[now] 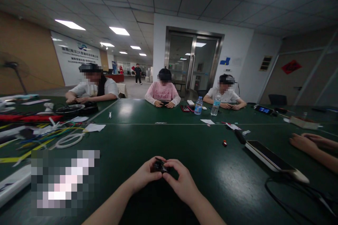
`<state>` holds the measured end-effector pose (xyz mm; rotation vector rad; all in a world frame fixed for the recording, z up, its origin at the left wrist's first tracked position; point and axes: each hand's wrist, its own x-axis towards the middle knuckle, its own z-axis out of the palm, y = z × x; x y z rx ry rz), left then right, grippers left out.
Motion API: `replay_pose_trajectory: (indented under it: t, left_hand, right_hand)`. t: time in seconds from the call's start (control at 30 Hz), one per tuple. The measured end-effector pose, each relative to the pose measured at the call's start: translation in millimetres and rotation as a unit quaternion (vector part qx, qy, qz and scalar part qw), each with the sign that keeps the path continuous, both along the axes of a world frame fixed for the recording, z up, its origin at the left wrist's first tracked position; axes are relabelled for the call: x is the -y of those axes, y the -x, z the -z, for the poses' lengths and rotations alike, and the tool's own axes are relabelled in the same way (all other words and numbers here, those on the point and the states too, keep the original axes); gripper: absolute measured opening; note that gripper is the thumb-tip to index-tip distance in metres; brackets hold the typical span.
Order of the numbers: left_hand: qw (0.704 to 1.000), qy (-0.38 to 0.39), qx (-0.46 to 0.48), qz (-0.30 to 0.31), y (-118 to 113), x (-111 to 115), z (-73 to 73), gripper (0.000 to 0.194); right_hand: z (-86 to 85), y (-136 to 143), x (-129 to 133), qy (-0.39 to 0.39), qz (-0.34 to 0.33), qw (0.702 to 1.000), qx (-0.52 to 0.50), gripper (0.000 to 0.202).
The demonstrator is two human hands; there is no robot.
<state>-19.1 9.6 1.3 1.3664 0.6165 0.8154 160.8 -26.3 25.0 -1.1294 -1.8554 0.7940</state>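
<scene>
A small black object [160, 166] is held between my two hands, just above the dark green table [126, 144]. My left hand [146, 174] has its thumb and fingers closed round the object's left side. From the right, my right hand [181, 179] pinches the same object, its thumb and index finger near the other thumb. Fingers cover part of the object, and its details are too dark to make out.
Left lie coiled cables [70, 140], papers [95, 127] and a blurred-out patch. Right are a phone-like device [269, 154], black cable [280, 182], a small red item [224, 143] and another person's hands [303, 144]. Bottles [198, 105] stand across the table, near three seated people.
</scene>
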Motion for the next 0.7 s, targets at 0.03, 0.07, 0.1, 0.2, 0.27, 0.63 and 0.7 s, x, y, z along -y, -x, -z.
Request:
replay_pose_trajectory:
  t: [0.03,0.07,0.1,0.2,0.27,0.63,0.7]
  left_hand:
    - [1.000,-0.001,-0.001,0.004,0.0,0.7,-1.2,0.043]
    - [1.000,0.000,0.000,0.007,0.1,1.3,-2.4,0.043]
    - [1.000,0.001,0.002,0.011,0.1,2.0,-3.6,0.043]
    - [1.000,0.009,0.003,0.020,0.4,3.2,-6.5,0.043]
    - [1.000,0.008,-0.002,0.019,0.6,3.3,-7.6,0.043]
    - [1.000,0.009,-0.007,0.003,1.1,3.1,-6.7,0.044]
    - [1.000,0.010,-0.007,0.006,1.3,2.6,-6.5,0.044]
  right_hand:
    - [-0.8,0.0,0.4,0.000,0.001,1.000,0.001,0.018]
    - [-1.2,0.1,0.6,0.001,0.004,1.000,0.001,0.018]
    - [-1.1,0.2,0.5,0.002,0.005,1.000,0.002,0.017]
    - [0.9,0.8,-0.7,0.003,0.008,1.000,0.001,0.016]
    - [2.5,1.2,-1.4,0.000,0.011,1.000,-0.001,0.016]
    - [1.5,2.3,1.0,-0.001,0.003,1.000,-0.007,0.018]
    - [1.4,2.5,0.6,-0.007,0.001,1.000,-0.016,0.017]
